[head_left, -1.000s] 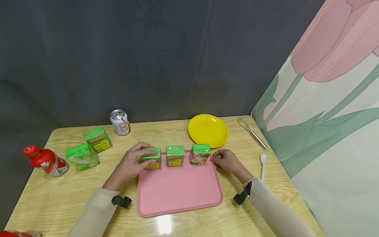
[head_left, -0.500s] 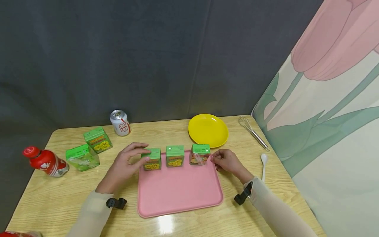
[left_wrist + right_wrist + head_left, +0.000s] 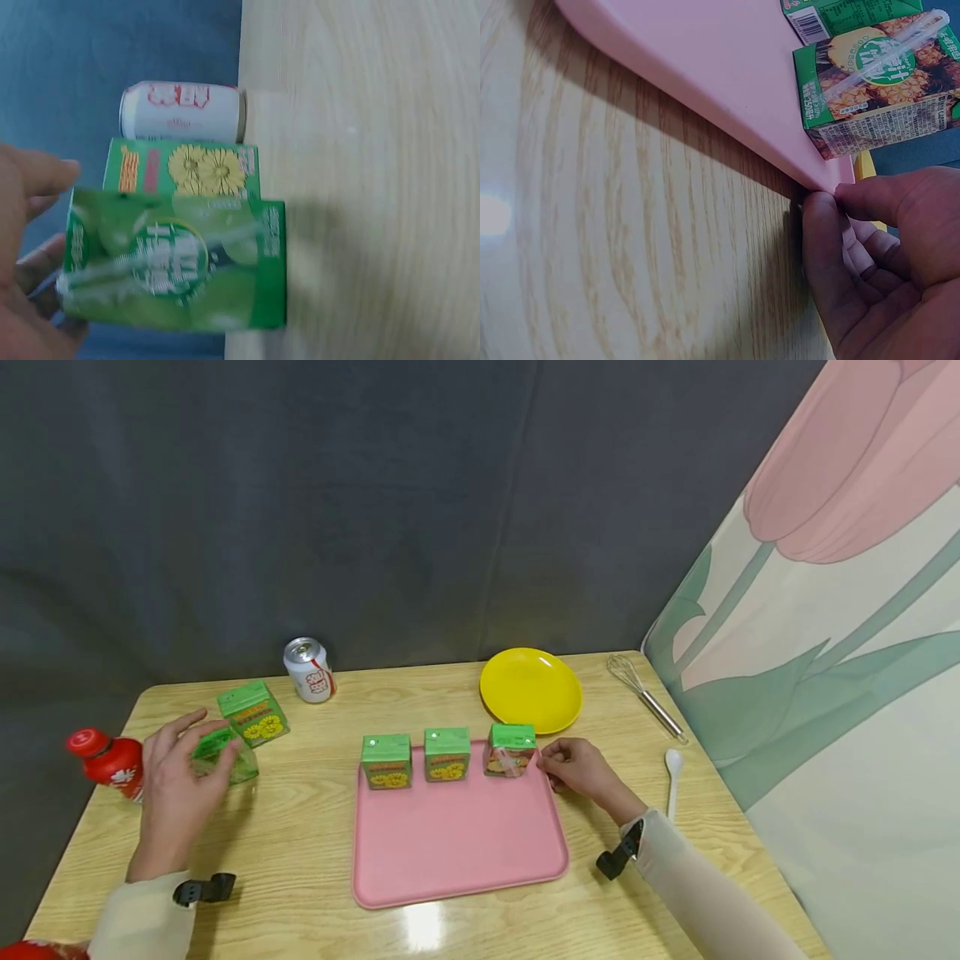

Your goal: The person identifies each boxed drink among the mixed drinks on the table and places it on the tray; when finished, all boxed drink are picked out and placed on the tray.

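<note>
My left hand point(image 3: 174, 781) is at a green juice box point(image 3: 244, 766) on the table's left side. In the left wrist view, its spread fingers and thumb stand around the top end of that juice box point(image 3: 176, 262), with a gap showing on one side. My right hand point(image 3: 581, 770) pinches the far right corner of the pink tray point(image 3: 457, 852) between thumb and forefinger. Three green juice boxes stand in a row along the tray's far side: a left one point(image 3: 387, 762), a middle one point(image 3: 447, 755) and a right one with a straw point(image 3: 510, 750).
Behind the left hand stand another green juice box point(image 3: 253, 713) and a white can point(image 3: 309, 670). A red bottle point(image 3: 112, 766) is left of the hand. A yellow plate point(image 3: 531, 691), a whisk point(image 3: 647, 697) and a white spoon point(image 3: 672, 781) lie to the right on the wooden table.
My left hand has left the left juice box on the tray and moved left to the green juice box near the red bottle. The right hand keeps its place at the tray corner.
</note>
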### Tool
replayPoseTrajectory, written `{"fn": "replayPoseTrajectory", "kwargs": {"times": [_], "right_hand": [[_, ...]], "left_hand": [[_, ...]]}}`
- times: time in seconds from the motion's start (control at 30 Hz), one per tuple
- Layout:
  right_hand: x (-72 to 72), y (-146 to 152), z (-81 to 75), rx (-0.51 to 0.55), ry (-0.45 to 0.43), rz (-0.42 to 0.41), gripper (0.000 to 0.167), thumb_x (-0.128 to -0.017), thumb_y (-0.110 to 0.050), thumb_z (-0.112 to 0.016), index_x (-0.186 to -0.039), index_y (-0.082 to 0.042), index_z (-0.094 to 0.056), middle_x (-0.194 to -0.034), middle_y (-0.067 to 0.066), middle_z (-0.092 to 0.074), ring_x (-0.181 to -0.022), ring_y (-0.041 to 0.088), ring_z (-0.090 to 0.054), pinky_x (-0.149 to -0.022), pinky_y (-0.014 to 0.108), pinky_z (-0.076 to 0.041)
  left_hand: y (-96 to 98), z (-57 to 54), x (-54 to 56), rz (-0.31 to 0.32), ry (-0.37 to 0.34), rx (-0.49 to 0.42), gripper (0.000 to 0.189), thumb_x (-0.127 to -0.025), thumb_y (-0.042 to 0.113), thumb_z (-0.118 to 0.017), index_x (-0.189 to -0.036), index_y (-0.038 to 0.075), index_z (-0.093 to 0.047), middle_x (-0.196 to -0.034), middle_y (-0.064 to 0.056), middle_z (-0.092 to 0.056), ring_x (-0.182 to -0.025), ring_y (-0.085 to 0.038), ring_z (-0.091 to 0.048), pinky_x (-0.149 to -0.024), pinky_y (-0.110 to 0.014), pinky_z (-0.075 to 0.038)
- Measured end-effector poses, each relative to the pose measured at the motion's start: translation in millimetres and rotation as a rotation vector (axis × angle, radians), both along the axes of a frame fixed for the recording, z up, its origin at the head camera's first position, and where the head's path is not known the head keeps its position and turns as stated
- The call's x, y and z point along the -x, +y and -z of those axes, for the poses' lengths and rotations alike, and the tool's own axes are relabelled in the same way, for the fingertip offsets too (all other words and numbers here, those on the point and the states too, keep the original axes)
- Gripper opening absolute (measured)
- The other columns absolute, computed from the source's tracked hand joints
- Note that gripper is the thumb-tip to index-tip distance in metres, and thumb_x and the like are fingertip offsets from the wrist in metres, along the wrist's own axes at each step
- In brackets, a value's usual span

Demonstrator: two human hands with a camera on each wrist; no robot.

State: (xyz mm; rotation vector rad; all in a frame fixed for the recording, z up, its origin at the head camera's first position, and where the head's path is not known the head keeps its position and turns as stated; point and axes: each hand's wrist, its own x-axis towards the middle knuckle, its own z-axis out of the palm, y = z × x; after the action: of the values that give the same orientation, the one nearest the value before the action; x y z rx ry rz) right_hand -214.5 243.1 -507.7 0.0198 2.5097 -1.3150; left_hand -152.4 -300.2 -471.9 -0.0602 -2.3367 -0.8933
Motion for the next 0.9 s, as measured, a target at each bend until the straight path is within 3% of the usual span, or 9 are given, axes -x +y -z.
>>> {"fn": "replayPoseTrajectory", "kwargs": {"times": [0.1, 0.2, 0.33, 0.5, 0.6, 0.67, 0.77, 0.9], "right_hand": [[-1.0, -1, 0.0, -0.002, -0.007, 0.009, 0.018, -0.100, -0.015, -0.067, -0.107, 0.001, -0.068, -0.082, 0.007, -0.067, -0.067, 0.017, -0.061, -0.061, 0.028, -0.055], [-1.8, -2, 0.1, 0.006, -0.007, 0.009, 0.019, -0.100, -0.015, -0.068, -0.108, 0.001, -0.068, -0.082, 0.008, -0.067, -0.067, 0.017, -0.062, -0.061, 0.029, -0.055], [-2.1, -2, 0.1, 0.004, -0.005, 0.006, 0.018, -0.099, -0.015, -0.068, -0.108, 0.002, -0.068, -0.082, 0.008, -0.067, -0.067, 0.017, -0.062, -0.061, 0.029, -0.056], [-1.3, -2, -1.8, -0.006, -0.012, 0.006, 0.017, -0.100, -0.015, -0.068, -0.108, 0.000, -0.068, -0.083, 0.008, -0.067, -0.068, 0.017, -0.062, -0.062, 0.030, -0.056], [-1.1, -2, -2.9, -0.009, -0.013, 0.005, 0.017, -0.100, -0.016, -0.068, -0.108, 0.000, -0.068, -0.083, 0.009, -0.066, -0.068, 0.018, -0.062, -0.063, 0.031, -0.056], [-1.2, -3, -3.4, -0.006, -0.016, 0.006, 0.018, -0.100, -0.016, -0.068, -0.108, 0.000, -0.068, -0.084, 0.009, -0.066, -0.069, 0.018, -0.062, -0.063, 0.031, -0.057], [-1.2, -3, -3.4, -0.007, -0.013, 0.005, 0.018, -0.100, -0.016, -0.067, -0.109, 0.000, -0.068, -0.084, 0.009, -0.066, -0.069, 0.018, -0.062, -0.063, 0.031, -0.057], [-1.4, -2, -1.6, -0.006, -0.013, 0.010, 0.019, -0.100, -0.016, -0.067, -0.109, 0.000, -0.068, -0.084, 0.008, -0.067, -0.068, 0.018, -0.062, -0.062, 0.030, -0.056]], "left_hand": [[-6.9, 3.4, -3.7, -0.012, -0.088, 0.009, 0.035, -0.087, 0.003, -0.078, -0.121, -0.001, -0.068, -0.145, -0.024, -0.047, -0.131, -0.048, -0.035, -0.103, -0.064, -0.028], [-10.1, 4.7, -5.8, -0.010, -0.128, 0.019, 0.038, -0.087, 0.001, -0.079, -0.123, -0.001, -0.068, -0.143, -0.025, -0.049, -0.129, -0.048, -0.036, -0.099, -0.064, -0.030], [-12.6, 7.7, -7.9, -0.021, -0.140, -0.032, 0.032, -0.086, 0.003, -0.081, -0.116, 0.001, -0.073, -0.133, -0.019, -0.057, -0.122, -0.040, -0.043, -0.096, -0.049, -0.033], [-12.4, 8.0, -15.7, -0.019, -0.176, -0.106, 0.025, -0.085, 0.015, -0.085, -0.108, 0.007, -0.078, -0.127, -0.007, -0.063, -0.118, -0.007, -0.047, -0.097, -0.017, -0.030], [-10.2, 8.3, -21.5, 0.006, -0.167, -0.160, 0.026, -0.083, 0.012, -0.087, -0.107, 0.005, -0.079, -0.131, -0.005, -0.060, -0.121, -0.002, -0.043, -0.097, -0.016, -0.029], [-9.4, 8.1, -25.3, 0.013, -0.156, -0.226, 0.026, -0.083, 0.008, -0.087, -0.107, 0.004, -0.079, -0.133, -0.003, -0.058, -0.125, -0.006, -0.043, -0.096, -0.020, -0.029], [-10.2, 8.1, -28.1, 0.064, -0.131, -0.314, 0.028, -0.081, -0.001, -0.086, -0.108, 0.002, -0.078, -0.134, -0.003, -0.057, -0.125, -0.007, -0.044, -0.096, -0.018, -0.032], [-12.6, 11.2, -26.0, 0.177, -0.117, -0.260, 0.031, -0.078, -0.009, -0.084, -0.107, 0.000, -0.077, -0.132, -0.010, -0.057, -0.124, -0.007, -0.045, -0.096, -0.012, -0.032]]}}
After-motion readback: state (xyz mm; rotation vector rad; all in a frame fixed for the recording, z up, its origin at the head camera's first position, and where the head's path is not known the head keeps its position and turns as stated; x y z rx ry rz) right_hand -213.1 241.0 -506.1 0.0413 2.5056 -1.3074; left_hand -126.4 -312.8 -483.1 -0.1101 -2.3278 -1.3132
